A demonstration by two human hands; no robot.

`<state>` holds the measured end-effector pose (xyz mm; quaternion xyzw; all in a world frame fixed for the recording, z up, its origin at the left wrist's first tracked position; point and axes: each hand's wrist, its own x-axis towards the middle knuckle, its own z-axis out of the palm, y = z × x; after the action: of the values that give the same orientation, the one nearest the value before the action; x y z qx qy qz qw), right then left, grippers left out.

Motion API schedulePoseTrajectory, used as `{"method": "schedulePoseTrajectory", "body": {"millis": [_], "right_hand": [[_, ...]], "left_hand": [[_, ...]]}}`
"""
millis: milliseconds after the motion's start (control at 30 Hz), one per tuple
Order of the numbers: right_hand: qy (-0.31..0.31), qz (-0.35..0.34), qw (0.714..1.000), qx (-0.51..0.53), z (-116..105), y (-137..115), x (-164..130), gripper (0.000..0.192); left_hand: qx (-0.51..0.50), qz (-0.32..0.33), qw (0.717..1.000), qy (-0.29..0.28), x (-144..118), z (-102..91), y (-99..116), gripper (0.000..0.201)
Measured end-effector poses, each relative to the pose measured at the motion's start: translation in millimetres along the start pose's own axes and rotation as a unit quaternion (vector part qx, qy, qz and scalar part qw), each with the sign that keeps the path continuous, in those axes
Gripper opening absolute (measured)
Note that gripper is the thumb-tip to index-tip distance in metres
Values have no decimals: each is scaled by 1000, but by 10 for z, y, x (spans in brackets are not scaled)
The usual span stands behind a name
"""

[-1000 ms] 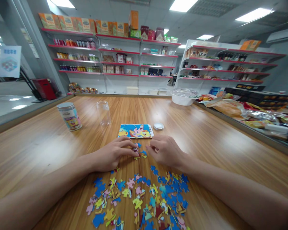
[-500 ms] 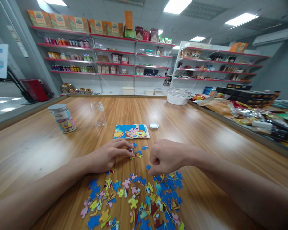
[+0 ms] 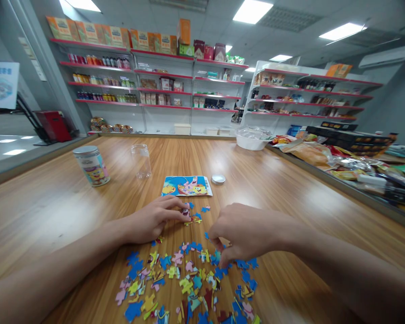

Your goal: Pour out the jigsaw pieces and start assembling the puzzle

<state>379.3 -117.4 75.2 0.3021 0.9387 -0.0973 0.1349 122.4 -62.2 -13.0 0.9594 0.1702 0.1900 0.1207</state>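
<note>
The right hand (image 3: pixel 248 234) hovered over the far edge of the loose puzzle pieces (image 3: pixel 192 283), its fingers curled downward and pinching at a blue piece in the heap. The left hand (image 3: pixel 151 221) lay flat beside it, fingertips pressed on a small joined cluster of pieces (image 3: pixel 192 216) just beyond the heap. The pieces were bright blue, yellow and pink, scattered face up. Past the cluster lay the cartoon reference card (image 3: pixel 186 186), a round metal lid (image 3: pixel 218 179) just right of it. Left of the card stood a clear empty jar (image 3: pixel 141 161) and a printed tin (image 3: pixel 91 165). Bare wooden tabletop (image 3: pixel 290 189) spread wide around the card.
</note>
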Motion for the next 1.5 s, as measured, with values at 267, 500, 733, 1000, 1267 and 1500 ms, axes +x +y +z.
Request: {"method": "schedulePoseTrajectory", "body": {"millis": [267,500,733,1000,1267,1500], "right_hand": [[-76,-17,994,-73,7,-126,2,30],[-64,-33,994,-79,25,-139,-9,25],[-67,-35,996,-46,40,-123,-2,32],[-68,-53,996,-4,21,-109,-11,26],[-9,5,999,-38,-9,-124,-30,24],[-38,33,998,-46,45,-173,3,40]], "left_hand": [[-15,4,1000,1,1,0,-16,73],[-16,3,1000,-3,-5,-3,-32,78],[-29,8,999,14,-13,19,-45,80],[-29,4,999,18,-10,14,-28,81],[-27,-2,999,18,-25,33,-46,75],[-28,-7,999,15,-16,28,-44,76]]}}
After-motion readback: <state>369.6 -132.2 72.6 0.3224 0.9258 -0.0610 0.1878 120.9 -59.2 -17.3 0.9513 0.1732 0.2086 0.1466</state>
